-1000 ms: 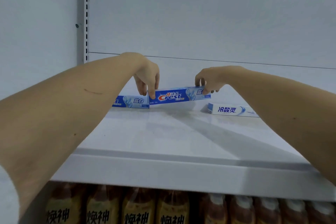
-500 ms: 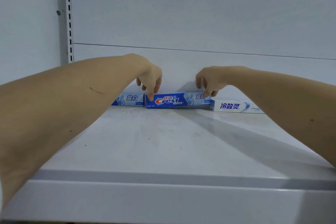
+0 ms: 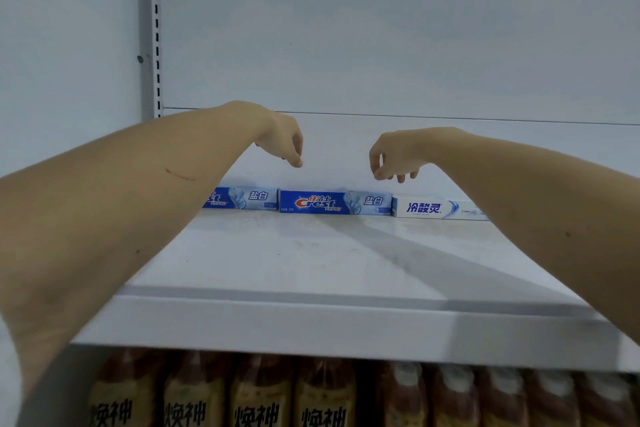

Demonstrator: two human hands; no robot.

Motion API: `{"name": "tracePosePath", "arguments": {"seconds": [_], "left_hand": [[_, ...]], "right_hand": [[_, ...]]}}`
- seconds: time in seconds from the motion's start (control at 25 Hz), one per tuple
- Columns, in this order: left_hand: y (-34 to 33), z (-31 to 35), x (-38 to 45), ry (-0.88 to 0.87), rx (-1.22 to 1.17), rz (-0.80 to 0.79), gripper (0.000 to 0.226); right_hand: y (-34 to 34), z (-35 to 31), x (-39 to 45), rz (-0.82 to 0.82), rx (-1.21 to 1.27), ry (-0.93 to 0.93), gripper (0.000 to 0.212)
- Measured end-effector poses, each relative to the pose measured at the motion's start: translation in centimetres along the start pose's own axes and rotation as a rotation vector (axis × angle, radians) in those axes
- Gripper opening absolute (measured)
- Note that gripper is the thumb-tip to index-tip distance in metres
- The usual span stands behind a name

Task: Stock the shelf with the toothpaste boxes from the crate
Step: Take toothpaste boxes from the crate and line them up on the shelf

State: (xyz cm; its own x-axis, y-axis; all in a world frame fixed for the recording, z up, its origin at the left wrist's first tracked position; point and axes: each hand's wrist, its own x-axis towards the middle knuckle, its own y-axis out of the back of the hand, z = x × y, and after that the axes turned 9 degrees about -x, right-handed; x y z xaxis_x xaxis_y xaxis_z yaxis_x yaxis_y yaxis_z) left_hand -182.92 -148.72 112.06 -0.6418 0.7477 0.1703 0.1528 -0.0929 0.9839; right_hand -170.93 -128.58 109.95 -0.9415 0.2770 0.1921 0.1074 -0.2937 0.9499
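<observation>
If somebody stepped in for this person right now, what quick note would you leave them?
Left hand: holds nothing, fingers loosely curled, above the row.
Right hand: holds nothing, also above the row.
Done: three toothpaste boxes lie end to end along the back of the shelf: left Crest box, partly behind the forearm, middle Crest box, white box.
Left: the crate is out of view; fetch any remaining boxes and extend the row.
Bottles fill the shelf below.
</observation>
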Motion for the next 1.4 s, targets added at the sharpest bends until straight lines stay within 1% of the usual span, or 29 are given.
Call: {"name": "tracePosePath", "arguments": {"seconds": [0.12,0.24,0.32,0.44,0.56,0.64,0.72,0.92,1.12,1.16,1.28,1.36,1.4], "left_hand": [[0.8,1.1,-3.3,0.017,-0.081,0.059,0.039],[1.4,2.8,-6.7,0.018,-0.260,0.165,0.047],[1.4,4.4,-9.0,0.035,-0.421,0.218,0.055],[1.3,6.9,-12.1,0.111,-0.726,0.310,0.066],[1.1,9.8,-15.8,0.211,-1.007,0.374,0.074],[0.8,11.6,-18.1,0.255,-1.141,0.410,0.075],[0.2,13.1,-20.3,0.282,-1.203,0.440,0.075],[-2.4,15.2,-25.0,0.307,-1.257,0.428,0.073],[-6.4,16.7,-30.3,0.211,-1.484,0.522,0.067],[-7.7,16.8,-31.3,0.197,-1.505,0.507,0.067],[-12.9,16.1,-34.7,0.206,-1.517,0.383,0.068],[-16.6,15.4,-36.6,0.236,-1.551,0.319,0.068],[-18.6,15.1,-37.6,0.263,-1.573,0.291,0.068]], "right_hand": [[0.9,0.0,-3.1,0.051,0.093,-0.012,0.018],[1.2,-0.1,-6.5,0.140,0.266,-0.038,0.024],[0.9,-0.3,-9.2,0.203,0.403,-0.063,0.032],[0.6,-0.5,-13.4,0.291,0.764,-0.079,0.046],[0.4,-0.9,-17.5,0.328,1.121,-0.092,0.057],[0.2,-1.4,-19.7,0.322,1.286,-0.089,0.061],[-0.2,-2.0,-22.0,0.309,1.404,-0.073,0.062],[-0.5,-3.4,-27.6,0.319,1.532,-0.018,0.062],[-3.0,-5.3,-32.9,0.355,1.652,-0.010,0.060],[-3.9,-6.0,-34.0,0.368,1.667,-0.001,0.058],[-7.5,-9.7,-37.0,0.405,1.680,0.015,0.055],[-10.5,-12.7,-38.8,0.391,1.689,-0.030,0.052],[-12.2,-14.2,-39.8,0.358,1.699,-0.063,0.051]]}}
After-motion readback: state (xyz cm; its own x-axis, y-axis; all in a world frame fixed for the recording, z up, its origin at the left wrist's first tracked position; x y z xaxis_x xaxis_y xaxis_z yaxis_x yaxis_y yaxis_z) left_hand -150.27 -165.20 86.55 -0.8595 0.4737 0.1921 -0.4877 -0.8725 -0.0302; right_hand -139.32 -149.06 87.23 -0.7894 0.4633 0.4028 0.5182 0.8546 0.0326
